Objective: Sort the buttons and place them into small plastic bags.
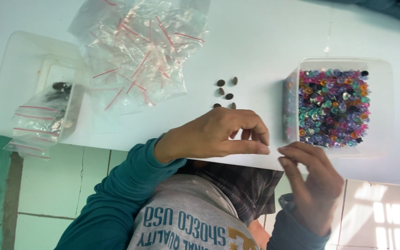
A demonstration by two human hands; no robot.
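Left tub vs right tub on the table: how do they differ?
The left tub holds a few small zip bags with red strips and dark pieces; the right tub is filled with many multicoloured beads. Bags spill over the left tub's near edge; the beads stay inside the right tub. Both are clear plastic, open-topped, on the white table.

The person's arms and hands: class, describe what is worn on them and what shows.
Both arms wear long teal sleeves. The left sleeve reaches the wrist; the right sleeve ends in a cuff. The left hand and right hand are bare: no gloves, rings or watch visible.
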